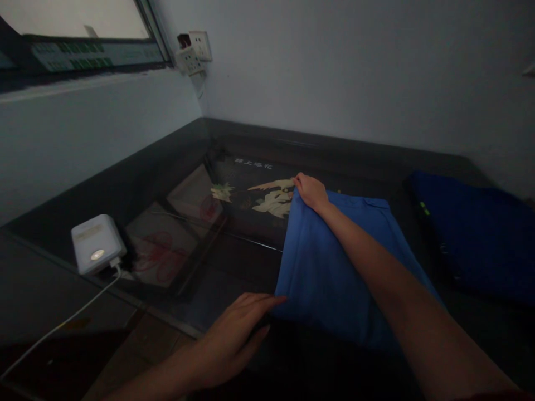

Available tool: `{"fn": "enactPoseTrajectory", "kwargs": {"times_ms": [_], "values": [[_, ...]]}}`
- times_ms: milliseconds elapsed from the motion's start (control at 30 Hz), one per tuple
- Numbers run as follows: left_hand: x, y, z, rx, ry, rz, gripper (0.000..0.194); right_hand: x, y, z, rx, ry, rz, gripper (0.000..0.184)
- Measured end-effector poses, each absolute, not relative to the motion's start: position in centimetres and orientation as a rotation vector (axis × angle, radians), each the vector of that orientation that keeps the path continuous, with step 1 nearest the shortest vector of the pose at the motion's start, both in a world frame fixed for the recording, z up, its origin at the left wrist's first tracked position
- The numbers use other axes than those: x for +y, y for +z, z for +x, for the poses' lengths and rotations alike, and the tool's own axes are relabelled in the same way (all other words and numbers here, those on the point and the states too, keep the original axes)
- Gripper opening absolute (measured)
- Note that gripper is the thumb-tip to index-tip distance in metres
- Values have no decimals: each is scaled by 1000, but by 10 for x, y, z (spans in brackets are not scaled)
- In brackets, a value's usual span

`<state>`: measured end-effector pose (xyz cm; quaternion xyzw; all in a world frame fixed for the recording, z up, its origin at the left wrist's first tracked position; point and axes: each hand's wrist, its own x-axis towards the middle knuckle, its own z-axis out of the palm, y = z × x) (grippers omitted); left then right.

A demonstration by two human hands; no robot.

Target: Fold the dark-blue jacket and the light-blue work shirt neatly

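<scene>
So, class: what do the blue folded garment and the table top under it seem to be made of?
Blue folded garment: probably woven cloth, matte; it lies in soft folds with stitched edges under the left hand and right hand. Table top: likely glass over dark wood; glossy, with pictures showing beneath it.

Right forearm (401, 289) covers the middle of the folded blue garment (317, 267); the cloth beneath is unseen. White cable (62, 323) from the power bank (97, 244) exits at the left edge. Dark blue garment (480, 239) cut off at right. Characters on the dark print (253, 163) under glass too small to read. Window label strip (96, 54) illegible.
</scene>
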<state>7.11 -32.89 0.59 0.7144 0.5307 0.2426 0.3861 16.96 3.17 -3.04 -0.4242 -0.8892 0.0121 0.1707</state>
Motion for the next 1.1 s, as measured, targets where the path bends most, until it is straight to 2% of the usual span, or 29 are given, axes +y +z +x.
{"fn": "enactPoseTrajectory", "kwargs": {"times_ms": [433,567,667,800,933,1100], "values": [[-329,9,67,1441,716,1613,36,27,-25,170,-2577,-26,-1211,38],[-310,21,62,1600,803,1846,33,28,-26,171,-2583,-19,-1200,35],[-285,35,73,1453,731,2179,32,28,-27,171,-2590,-7,-1166,34],[-248,35,98,1200,555,2480,37,26,-26,173,-2623,-3,-1097,37],[-225,12,109,1172,378,2560,48,23,-24,173,-2648,-19,-1111,39],[-225,-5,107,1179,338,2654,51,23,-22,171,-2667,-91,-1182,38]]}}
